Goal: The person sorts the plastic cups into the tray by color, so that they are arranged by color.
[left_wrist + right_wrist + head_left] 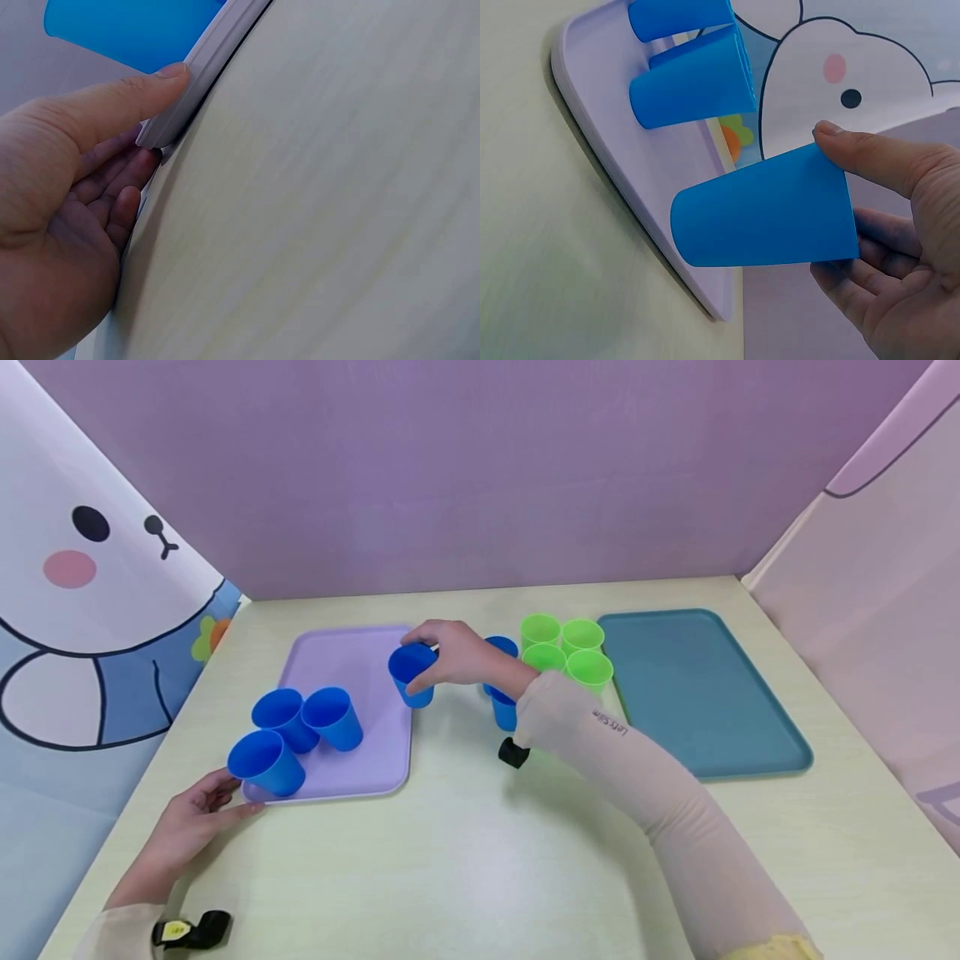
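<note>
At the right edge of the purple tray (375, 670), the right hand (467, 653) clasps a blue cup (408, 670) between thumb and fingers; the left hand (193, 823) pinches the near-left corner (three more blue cups (276, 770) stand aboard).

Four lime-green round plastic cups (553, 654) are standing clustered on a pale wood-grain table (465, 860), just beside a teal rectangular tray with rounded corners (705, 693). A plain purple panel (480, 477) is rising behind. On the left, a light-blue printed panel (45, 843) is showing a white cartoon animal (112, 602); a pale pink panel (862, 610) is flanking the right
</note>
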A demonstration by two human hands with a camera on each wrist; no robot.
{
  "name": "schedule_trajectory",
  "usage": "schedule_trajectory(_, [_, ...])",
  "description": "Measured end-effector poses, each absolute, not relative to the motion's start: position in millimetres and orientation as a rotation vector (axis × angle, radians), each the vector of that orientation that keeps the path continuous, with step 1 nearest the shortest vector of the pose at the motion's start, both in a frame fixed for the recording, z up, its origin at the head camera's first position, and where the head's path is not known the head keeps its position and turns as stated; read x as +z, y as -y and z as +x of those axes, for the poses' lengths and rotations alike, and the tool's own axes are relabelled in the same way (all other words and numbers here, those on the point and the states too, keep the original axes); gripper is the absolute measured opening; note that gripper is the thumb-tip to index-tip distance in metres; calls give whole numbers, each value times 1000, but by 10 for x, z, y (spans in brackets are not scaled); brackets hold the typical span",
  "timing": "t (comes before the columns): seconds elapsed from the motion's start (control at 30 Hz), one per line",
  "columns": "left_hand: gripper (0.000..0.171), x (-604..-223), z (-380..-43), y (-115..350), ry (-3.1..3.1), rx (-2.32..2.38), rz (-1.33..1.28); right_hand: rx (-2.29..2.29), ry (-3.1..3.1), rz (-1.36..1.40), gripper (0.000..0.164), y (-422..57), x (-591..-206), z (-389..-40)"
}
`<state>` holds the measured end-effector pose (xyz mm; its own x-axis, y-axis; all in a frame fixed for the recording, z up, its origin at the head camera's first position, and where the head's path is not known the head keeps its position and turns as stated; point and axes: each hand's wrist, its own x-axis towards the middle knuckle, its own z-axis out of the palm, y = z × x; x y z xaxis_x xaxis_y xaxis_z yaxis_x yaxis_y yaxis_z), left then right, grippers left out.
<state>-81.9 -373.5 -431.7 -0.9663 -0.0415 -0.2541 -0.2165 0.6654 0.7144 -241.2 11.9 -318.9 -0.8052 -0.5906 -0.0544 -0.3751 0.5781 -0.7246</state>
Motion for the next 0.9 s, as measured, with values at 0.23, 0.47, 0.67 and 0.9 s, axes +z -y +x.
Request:
schedule_trajectory(0.23, [85,-4316,-820,3737,-2680,1184,-195,-1036,-2460,-867,72,-72,-3218,-2328])
schedule_trajectory(0.47, [84,-4320,-822,3740,-2676,1181,-202,-977,-2447,-900,72,1,-3268,-2240])
schedule_trajectory(0.67, [84,-4319,-815,3731,-2677,1171,-204,-963,-2417,-968,70,73,-3327,-2163])
schedule_trajectory(0.9, [84,-4318,-820,3723,-2688,1170,-195,-998,-2354,-1023,69,150,-3387,-2075])
